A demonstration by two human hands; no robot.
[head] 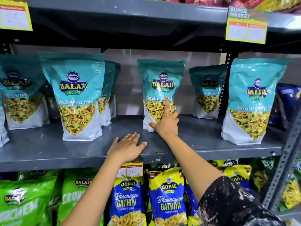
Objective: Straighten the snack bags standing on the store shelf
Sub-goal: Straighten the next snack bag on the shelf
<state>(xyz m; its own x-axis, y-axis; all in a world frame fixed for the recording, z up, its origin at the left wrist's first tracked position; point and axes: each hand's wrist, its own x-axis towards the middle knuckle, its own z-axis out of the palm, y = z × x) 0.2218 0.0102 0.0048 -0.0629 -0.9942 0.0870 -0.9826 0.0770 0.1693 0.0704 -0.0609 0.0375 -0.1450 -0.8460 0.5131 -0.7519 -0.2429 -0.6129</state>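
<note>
teal bags at 9 and 3 o'clock of middle bag (160,88) | right hand (166,122) — spread, touching its front | left hand (126,146) — flat, spread on shelf (48,149)

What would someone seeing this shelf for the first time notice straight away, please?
The row of teal Balaji Khatta Mitha Mix pouches standing on the grey metal shelf draws the eye, above all the middle teal pouch. The right hand presses on its front, index finger pointing up, while the left hand lies flat on the shelf edge. Below stand blue-and-yellow Gopal Gathiya bags.
</note>
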